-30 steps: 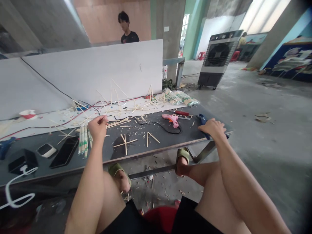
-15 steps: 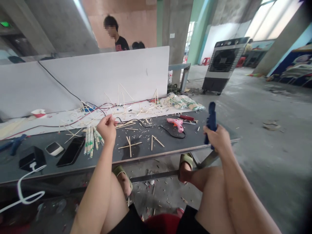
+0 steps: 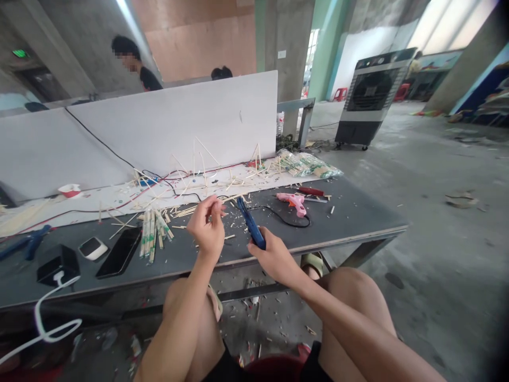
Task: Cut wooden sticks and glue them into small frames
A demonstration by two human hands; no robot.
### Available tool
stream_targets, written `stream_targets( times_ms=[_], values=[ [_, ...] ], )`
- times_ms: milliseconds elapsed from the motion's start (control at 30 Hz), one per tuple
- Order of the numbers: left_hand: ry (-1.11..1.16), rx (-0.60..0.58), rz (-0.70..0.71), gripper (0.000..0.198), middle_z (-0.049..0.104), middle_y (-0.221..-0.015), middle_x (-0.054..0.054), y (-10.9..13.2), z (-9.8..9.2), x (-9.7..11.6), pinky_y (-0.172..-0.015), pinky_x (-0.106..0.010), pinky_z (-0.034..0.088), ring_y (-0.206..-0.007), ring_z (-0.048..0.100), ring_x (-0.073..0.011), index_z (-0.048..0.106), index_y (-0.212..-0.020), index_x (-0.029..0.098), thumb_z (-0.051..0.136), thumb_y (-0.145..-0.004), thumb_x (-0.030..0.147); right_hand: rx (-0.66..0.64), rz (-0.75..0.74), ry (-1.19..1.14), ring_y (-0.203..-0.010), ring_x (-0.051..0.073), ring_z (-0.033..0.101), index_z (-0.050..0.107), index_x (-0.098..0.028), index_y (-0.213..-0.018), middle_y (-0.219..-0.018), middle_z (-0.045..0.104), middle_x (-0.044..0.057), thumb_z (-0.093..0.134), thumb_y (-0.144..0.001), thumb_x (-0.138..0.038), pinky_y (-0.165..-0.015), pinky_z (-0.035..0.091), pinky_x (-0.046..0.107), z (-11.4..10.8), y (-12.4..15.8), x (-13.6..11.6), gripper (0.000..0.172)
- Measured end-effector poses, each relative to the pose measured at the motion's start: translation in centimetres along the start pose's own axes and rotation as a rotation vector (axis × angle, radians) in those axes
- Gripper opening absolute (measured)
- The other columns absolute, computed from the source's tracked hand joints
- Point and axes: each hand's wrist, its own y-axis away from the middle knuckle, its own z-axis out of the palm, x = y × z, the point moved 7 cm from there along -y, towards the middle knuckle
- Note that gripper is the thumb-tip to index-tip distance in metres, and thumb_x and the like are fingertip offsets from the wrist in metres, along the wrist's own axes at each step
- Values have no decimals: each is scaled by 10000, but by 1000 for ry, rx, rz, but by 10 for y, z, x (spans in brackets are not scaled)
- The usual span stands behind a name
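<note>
My right hand (image 3: pixel 274 260) grips the handle of a blue hot glue gun (image 3: pixel 250 231) just above the dark grey table (image 3: pixel 353 215). My left hand (image 3: pixel 207 225) is raised beside it, fingers pinched, with nothing visible between them. A bundle of bamboo sticks (image 3: pixel 153 236) lies to the left of my left hand. A pink glue gun (image 3: pixel 293 203) rests further back on the table, its black cord looping towards my hands.
Loose stick frames and wires lie on a white strip (image 3: pixel 119 199) along the table's back. Nearby are a black phone (image 3: pixel 119 252) and a black charger (image 3: pixel 59 265) with a white cable. Behind a white partition (image 3: pixel 170 122) stands a person (image 3: pixel 137 66); an air cooler (image 3: pixel 371 98) stands on the concrete floor.
My right hand has lifted the blue glue gun off the table's right side and carried it left, close to my left hand. My left hand has moved slightly right.
</note>
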Motion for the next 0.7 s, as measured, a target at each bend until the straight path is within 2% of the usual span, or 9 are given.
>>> stream_targets(
  times_ms=[233, 400, 567, 700],
  values=[
    [-59, -186, 88, 201, 761, -914, -63, 9, 12, 8, -694, -265, 606, -739, 739, -152, 700, -1074, 172, 610, -953, 305, 51, -14, -32, -741, 170, 563, 573, -194, -944, -838, 656, 20, 550, -868, -400, -669, 380, 267, 6, -6, -4, 221],
    [-73, -193, 110, 182, 769, -951, -73, 12, 14, 7, -752, -285, 618, -788, 749, -174, 716, -1064, 183, 641, -931, 282, 112, -30, -34, -660, 157, 545, 562, -207, -879, -759, 644, 2, 535, -881, -435, -613, 355, 260, 6, -3, -4, 229],
    [-21, -206, 97, 197, 764, -953, -73, 11, 16, 7, -726, -270, 615, -785, 747, -167, 710, -1095, 179, 641, -927, 256, 159, -64, -19, -585, 143, 499, 547, -214, -830, -672, 604, -18, 528, -886, -427, -574, 320, 257, 3, -2, -6, 221],
    [-6, -226, 55, 170, 759, -887, -59, 11, 17, 4, -655, -256, 596, -685, 729, -153, 723, -1023, 180, 636, -928, 291, 172, -84, -6, -579, 140, 495, 547, -214, -816, -663, 601, -19, 527, -886, -413, -570, 318, 252, 2, -2, -7, 212]
  ],
)
